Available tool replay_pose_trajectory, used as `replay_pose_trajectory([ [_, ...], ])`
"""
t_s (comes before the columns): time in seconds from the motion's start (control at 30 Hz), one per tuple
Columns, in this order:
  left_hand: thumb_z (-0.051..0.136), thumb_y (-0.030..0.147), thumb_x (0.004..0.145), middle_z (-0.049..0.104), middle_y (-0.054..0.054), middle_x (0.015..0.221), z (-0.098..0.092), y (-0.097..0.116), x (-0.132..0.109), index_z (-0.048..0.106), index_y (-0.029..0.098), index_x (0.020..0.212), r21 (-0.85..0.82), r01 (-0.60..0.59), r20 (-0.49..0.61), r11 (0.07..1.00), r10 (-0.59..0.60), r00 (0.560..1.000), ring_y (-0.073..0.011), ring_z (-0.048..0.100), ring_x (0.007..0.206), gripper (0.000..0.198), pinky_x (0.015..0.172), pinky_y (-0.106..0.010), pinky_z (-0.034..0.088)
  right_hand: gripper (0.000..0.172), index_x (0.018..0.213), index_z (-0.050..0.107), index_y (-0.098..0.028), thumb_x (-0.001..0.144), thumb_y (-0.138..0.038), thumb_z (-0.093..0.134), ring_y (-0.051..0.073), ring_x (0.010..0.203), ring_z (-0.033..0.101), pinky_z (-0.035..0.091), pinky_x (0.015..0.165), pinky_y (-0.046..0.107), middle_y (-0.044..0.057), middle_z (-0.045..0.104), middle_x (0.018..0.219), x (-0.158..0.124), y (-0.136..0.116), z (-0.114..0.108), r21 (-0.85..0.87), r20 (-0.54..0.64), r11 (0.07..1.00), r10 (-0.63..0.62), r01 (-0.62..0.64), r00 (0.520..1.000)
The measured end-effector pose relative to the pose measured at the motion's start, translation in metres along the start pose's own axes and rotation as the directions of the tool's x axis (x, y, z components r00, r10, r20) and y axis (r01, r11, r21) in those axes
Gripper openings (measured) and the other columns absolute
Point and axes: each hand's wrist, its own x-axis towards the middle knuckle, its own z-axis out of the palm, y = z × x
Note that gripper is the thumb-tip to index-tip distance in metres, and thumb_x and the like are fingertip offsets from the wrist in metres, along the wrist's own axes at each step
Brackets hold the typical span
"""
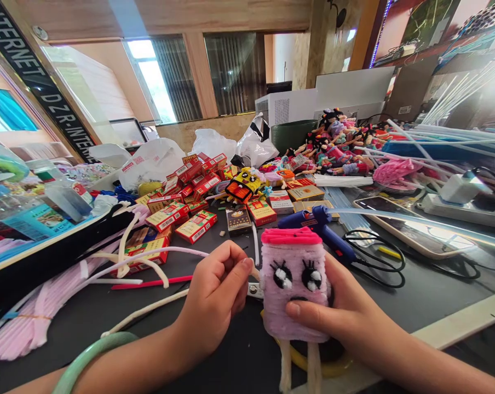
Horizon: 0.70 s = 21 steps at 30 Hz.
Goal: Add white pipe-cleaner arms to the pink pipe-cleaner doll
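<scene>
My right hand (338,312) grips a fuzzy pink pipe-cleaner figure (292,290), its thumb across the lower front. The figure has a darker pink top, black-lashed eyes and cream chenille legs hanging down. My left hand (214,290) is curled close beside the figure, pinching a white chenille stem (165,254) that runs off to the left. A second cream stem (144,312) lies under that wrist. A small metal pivot (254,290), possibly of scissors, shows between the hand and the figure. A pale green bangle (89,355) circles my left wrist.
A blue hot glue gun (319,235) with a black cord lies just beyond the figure. Behind it are several red boxes (190,186), a heap of small dolls (333,148), a phone (415,227) and a power strip (448,210). Pink pipe cleaners (26,323) lie at left.
</scene>
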Motion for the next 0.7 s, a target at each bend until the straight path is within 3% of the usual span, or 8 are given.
replay_pose_trajectory([
  [0.7, 0.068, 0.044, 0.080, 0.037, 0.012, 0.044, -0.0003, 0.0003, 0.0003, 0.046, 0.020, 0.067, 0.013, -0.007, -0.001, 1.000, 0.007, 1.000, -0.0037, 0.029, 0.035, 0.036, 0.036, -0.016, 0.025, 0.052, 0.115, 0.055, -0.024, 0.070, -0.025, 0.080, 0.018, 0.088, 0.070, 0.058, 0.075, 0.027, 0.000, 0.075, 0.100, -0.0009, 0.0019, 0.0006, 0.012, -0.016, 1.000, 0.002, -0.002, 1.000],
])
